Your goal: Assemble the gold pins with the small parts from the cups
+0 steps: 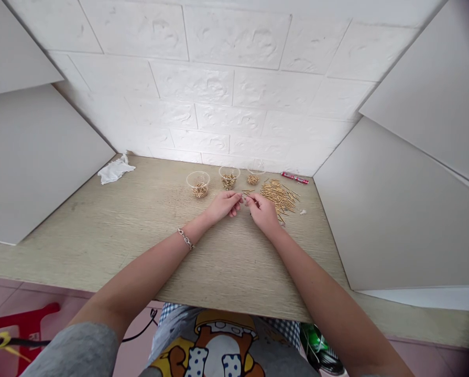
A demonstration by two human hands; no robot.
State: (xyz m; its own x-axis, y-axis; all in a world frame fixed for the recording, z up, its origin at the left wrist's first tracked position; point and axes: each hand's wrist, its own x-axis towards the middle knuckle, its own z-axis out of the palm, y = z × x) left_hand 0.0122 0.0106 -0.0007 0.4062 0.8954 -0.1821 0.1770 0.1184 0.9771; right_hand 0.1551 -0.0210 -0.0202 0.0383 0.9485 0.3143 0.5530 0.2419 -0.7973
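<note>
My left hand point(227, 204) and my right hand point(262, 210) meet over the table, fingertips pinched close together. Whatever sits between them is too small to make out. Just beyond my right hand spreads a pile of thin gold-coloured pins point(278, 195). A few loose pins point(248, 191) lie right behind my fingertips. Three clear plastic cups stand in a row past my hands: the left cup point(198, 180) and the middle cup point(229, 175) hold small gold-coloured pieces, and the right cup point(257, 170) has a small heap of fine ones.
A crumpled white tissue point(116, 169) lies at the back left. Near the back right corner is a red tube point(295, 178). White panels point(411, 209) flank the wooden table point(234, 262), and a white brick-pattern wall point(214, 86) closes off its back.
</note>
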